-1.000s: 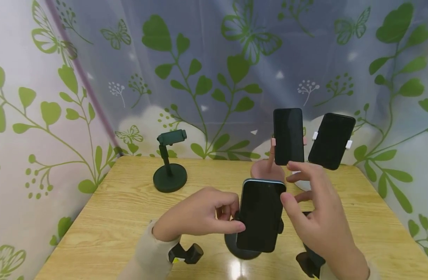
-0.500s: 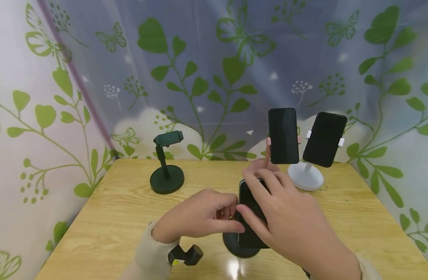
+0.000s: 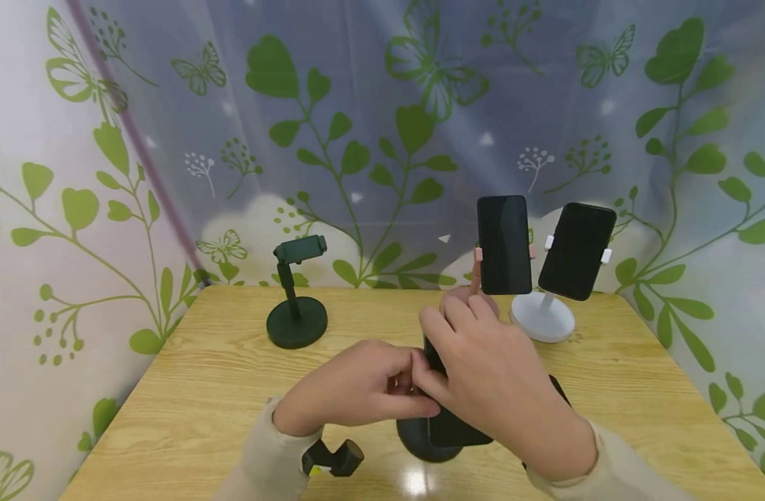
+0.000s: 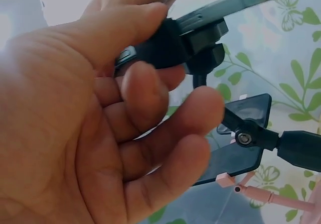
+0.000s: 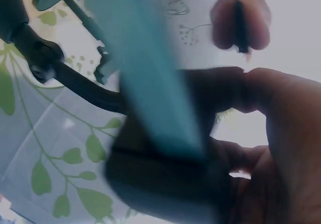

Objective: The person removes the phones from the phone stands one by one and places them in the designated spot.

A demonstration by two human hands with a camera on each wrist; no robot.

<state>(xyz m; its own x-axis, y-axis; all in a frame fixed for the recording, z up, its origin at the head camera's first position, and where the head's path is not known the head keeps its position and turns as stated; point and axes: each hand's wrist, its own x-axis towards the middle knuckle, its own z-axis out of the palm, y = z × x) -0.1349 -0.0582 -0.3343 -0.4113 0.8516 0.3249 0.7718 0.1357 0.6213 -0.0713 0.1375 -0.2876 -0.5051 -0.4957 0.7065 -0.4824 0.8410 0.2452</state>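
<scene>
A black-screened phone (image 3: pixel 454 430) sits in the clamp of a black phone stand (image 3: pixel 423 445) at the front of the table. My left hand (image 3: pixel 357 381) pinches the clamp at the phone's left side with thumb and index finger. In the left wrist view, the thumb lies on the dark clamp (image 4: pixel 160 48) beside the phone's edge (image 4: pixel 230 7); the other fingers curl loosely. My right hand (image 3: pixel 492 369) reaches across the screen, fingers bent over the phone's upper left part, thumb close to the left fingers. Its fingertips are hidden, and the right wrist view is blurred.
Behind, a pink stand (image 3: pixel 476 275) and a white stand (image 3: pixel 542 316) each bear a phone upright. A dark green stand (image 3: pixel 297 323) with a bare clamp stands at the back left. A patterned curtain (image 3: pixel 332 174) hangs behind the wooden table (image 3: pixel 213 390).
My right hand has swung left from the phone's right side, across its screen to the left edge, and its fingers have bent more. The left hand keeps its place at the clamp.
</scene>
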